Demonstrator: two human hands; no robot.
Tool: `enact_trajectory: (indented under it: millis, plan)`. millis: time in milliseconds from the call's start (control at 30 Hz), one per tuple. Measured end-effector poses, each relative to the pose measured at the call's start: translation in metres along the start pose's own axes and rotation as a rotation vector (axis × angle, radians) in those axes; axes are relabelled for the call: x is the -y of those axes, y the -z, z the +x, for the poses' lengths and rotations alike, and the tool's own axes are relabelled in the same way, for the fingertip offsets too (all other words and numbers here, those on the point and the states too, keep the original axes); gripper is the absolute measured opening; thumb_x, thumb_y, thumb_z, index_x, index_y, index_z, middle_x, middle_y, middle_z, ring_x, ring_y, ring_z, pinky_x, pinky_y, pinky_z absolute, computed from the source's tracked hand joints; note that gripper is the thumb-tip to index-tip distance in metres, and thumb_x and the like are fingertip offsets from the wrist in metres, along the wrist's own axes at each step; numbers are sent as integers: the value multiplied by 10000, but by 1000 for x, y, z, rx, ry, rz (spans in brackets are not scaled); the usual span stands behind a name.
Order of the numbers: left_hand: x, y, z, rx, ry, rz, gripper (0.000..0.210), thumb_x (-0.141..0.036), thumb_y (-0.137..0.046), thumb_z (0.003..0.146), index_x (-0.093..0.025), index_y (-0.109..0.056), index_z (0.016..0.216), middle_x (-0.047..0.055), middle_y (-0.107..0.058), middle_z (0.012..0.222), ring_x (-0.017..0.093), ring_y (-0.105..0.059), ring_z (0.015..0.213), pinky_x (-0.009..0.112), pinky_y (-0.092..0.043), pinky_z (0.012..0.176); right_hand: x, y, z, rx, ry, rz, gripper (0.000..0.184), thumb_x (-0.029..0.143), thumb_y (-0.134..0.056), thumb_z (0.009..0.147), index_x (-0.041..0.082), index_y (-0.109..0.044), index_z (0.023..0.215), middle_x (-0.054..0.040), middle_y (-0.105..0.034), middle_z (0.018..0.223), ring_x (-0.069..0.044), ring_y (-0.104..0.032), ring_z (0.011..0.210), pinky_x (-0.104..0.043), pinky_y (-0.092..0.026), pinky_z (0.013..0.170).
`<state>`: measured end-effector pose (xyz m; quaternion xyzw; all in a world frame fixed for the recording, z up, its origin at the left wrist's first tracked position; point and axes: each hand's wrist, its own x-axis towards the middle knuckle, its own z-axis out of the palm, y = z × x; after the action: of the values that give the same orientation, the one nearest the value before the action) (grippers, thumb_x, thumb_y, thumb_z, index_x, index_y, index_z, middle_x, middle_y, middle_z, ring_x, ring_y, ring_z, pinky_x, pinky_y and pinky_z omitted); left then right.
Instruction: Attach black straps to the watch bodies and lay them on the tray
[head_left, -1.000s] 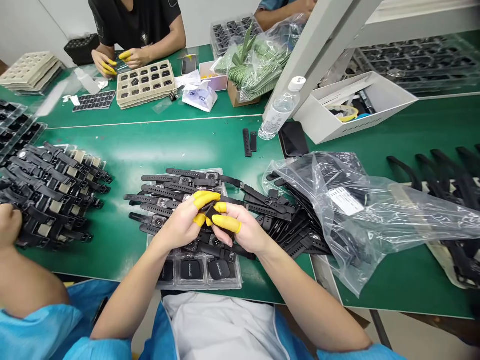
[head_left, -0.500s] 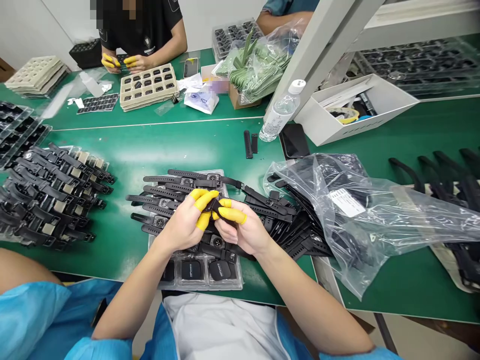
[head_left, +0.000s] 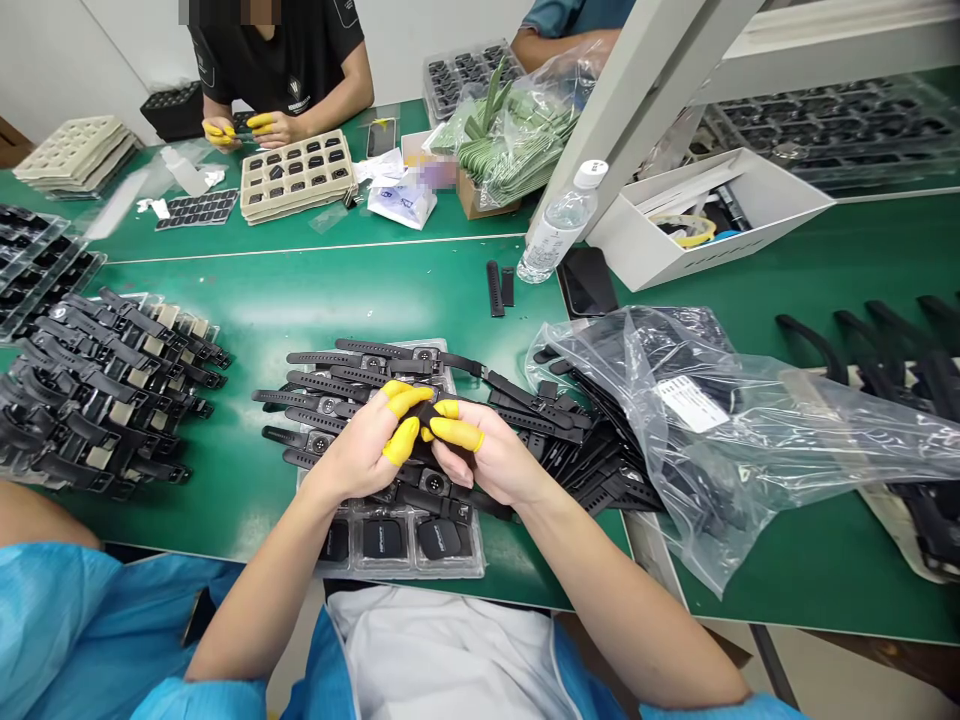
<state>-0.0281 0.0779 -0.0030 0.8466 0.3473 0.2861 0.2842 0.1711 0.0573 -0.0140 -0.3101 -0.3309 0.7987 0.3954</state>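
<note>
Over a clear plastic tray [head_left: 345,568], my left hand [head_left: 367,440] and my right hand [head_left: 487,450] meet, yellow covers on several fingertips. Between them is a small black smartwatch, largely covered by my fingers. My left hand is closed around its body. A black watch strap [head_left: 429,418] is pinched in my right thumb and fingers. Beneath my hands, several smartwatches with straps lie across the tray, some back side up [head_left: 435,484]. Square black watch faces [head_left: 384,540] sit in its near compartments.
Loose black straps [head_left: 600,470] spill from a clear plastic bag [head_left: 675,440] on my right. Strapped watches [head_left: 105,400] are stacked at left. Beyond stand a water bottle [head_left: 559,225], a phone [head_left: 589,282] and a white box [head_left: 712,235]. A co-worker [head_left: 285,80] sits opposite.
My left thumb has shifted slightly down and left, away from the held piece. Both hands stay over the tray, still closed on the watch and strap.
</note>
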Motion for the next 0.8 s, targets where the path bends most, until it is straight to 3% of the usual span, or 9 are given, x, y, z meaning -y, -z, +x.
enact_trajectory:
  millis: [100, 200, 267, 400, 500, 567, 633, 700, 800]
  plan:
    - [-1, -4, 0, -105, 71, -109, 435, -275, -571, 1030, -214, -507, 1455, 127, -664, 1311, 230, -681, 1146, 377, -574, 987, -1, 1, 0, -28, 67, -16, 334, 507, -710, 909, 211, -557, 904, 66, -577, 505, -95, -403, 373, -213, -324, 383]
    - [-3, -7, 2, -277, 95, -179, 236, -346, -690, 978, -213, -675, 1172, 81, -731, 1088, 206, -710, 988, 347, -593, 887, 0, -1, 0, -39, 105, -56, 378, 563, -711, 911, 216, -564, 945, 77, -564, 575, -92, -454, 406, -212, -375, 410]
    - [-4, -7, 4, -392, 107, -277, 206, -397, -740, 944, -205, -698, 1007, 76, -738, 1037, 215, -716, 985, 365, -599, 892, 3, -3, -1, 16, 30, -63, 392, 584, -688, 923, 211, -568, 908, 92, -497, 574, -73, -397, 394, -200, -342, 394]
    - [-1, 3, 11, -777, 255, -638, 304, -476, -737, 943, -220, -604, 1036, 49, -772, 1040, 175, -772, 807, 325, -636, 767, 12, 3, -2, 144, -186, -118, 387, 555, -651, 944, 183, -597, 853, 103, -404, 550, -52, -258, 397, -180, -219, 359]
    - [4, 11, 14, -984, 358, -748, 362, -488, -766, 915, -223, -538, 1010, 33, -793, 1032, 133, -745, 618, 265, -625, 634, 14, 10, -2, 78, -169, -216, 354, 519, -674, 933, 188, -587, 842, 92, -449, 552, -56, -309, 400, -183, -257, 370]
    - [5, 9, 13, -877, 428, -761, 342, -451, -772, 911, -218, -572, 1062, 59, -799, 1082, 140, -746, 606, 279, -636, 617, 12, 10, -1, -24, -63, -239, 333, 496, -717, 909, 204, -561, 865, 79, -529, 594, -62, -379, 404, -195, -308, 391]
    - [2, 2, 11, -631, 443, -698, 296, -386, -729, 944, -211, -632, 1162, 92, -790, 1152, 180, -787, 751, 324, -665, 708, 8, 6, -1, -76, 52, -216, 332, 490, -726, 906, 216, -538, 895, 70, -585, 631, -66, -412, 411, -203, -318, 406]
    - [-2, -7, 8, -394, 344, -515, 276, -277, -664, 971, -211, -679, 1238, 106, -770, 1226, 222, -779, 1008, 381, -652, 906, 4, 0, -2, -38, 91, -186, 320, 494, -693, 929, 215, -537, 920, 66, -597, 623, -70, -412, 413, -206, -298, 407]
    - [-4, -15, 3, -206, 118, -201, 435, -99, -555, 941, -235, -681, 1335, 100, -718, 1332, 241, -674, 1260, 437, -550, 1109, -2, -5, -3, 48, 51, -165, 279, 461, -656, 948, 205, -549, 909, 78, -556, 540, -73, -371, 391, -207, -269, 398]
